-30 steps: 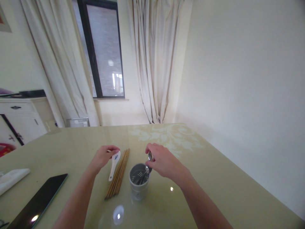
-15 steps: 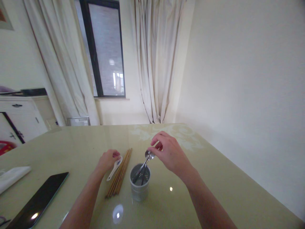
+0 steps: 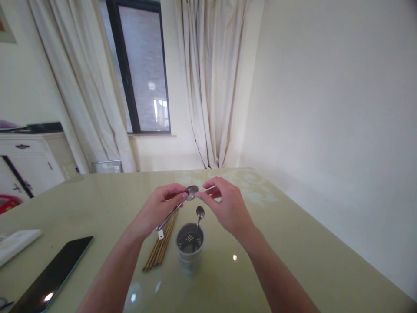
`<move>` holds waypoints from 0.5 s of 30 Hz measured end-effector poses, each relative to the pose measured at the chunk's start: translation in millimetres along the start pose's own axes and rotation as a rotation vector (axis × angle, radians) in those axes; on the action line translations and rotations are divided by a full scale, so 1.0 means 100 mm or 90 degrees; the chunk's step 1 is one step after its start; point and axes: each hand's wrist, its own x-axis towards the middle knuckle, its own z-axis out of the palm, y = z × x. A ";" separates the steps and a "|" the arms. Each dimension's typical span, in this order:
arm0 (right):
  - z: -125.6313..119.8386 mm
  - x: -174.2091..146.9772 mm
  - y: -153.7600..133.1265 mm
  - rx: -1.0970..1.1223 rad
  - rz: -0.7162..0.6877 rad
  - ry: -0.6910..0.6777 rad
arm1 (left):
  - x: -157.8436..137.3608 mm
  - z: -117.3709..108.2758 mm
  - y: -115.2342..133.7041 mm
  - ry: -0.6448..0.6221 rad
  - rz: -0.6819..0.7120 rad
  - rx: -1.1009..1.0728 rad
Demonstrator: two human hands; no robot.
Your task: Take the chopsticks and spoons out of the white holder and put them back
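Observation:
My left hand (image 3: 164, 204) pinches a metal spoon (image 3: 193, 191) near its bowl; the handle slants down to the left, above the chopsticks. Just right of that bowl is my right hand (image 3: 224, 200), its thumb and fingers apart. Whether the thumb tip still touches the spoon's rim I cannot tell. Below both hands stands a grey utensil cup (image 3: 190, 261) with holes in its bottom. One more metal spoon (image 3: 200, 213) leans in it, bowl up. Several wooden chopsticks (image 3: 159, 252) lie left of the cup. Of a white spoon (image 3: 160, 234) on them, only the handle end shows.
A black tablet-like device (image 3: 54, 274) and a white object (image 3: 19, 243) lie at the left of the glossy table (image 3: 293, 269). A wall (image 3: 342, 130) runs along the table's right side. Curtains (image 3: 215, 87) and a window stand behind.
One metal spoon has come out of the cup, up and to the left, and is now in my left hand. That hand has risen from the white spoon; my right hand has shifted slightly left.

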 end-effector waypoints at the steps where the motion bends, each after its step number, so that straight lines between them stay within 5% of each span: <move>1: 0.01 0.00 0.03 -0.041 0.025 -0.040 | 0.03 -0.08 -0.13 0.029 -0.027 0.030; 9: 0.14 -0.06 0.19 -0.302 0.119 -0.305 | 0.03 -0.62 -1.30 0.140 -0.318 0.337; 15: 0.18 -0.08 0.21 -0.348 0.093 -0.320 | -0.05 -0.64 -1.57 0.107 -0.362 0.406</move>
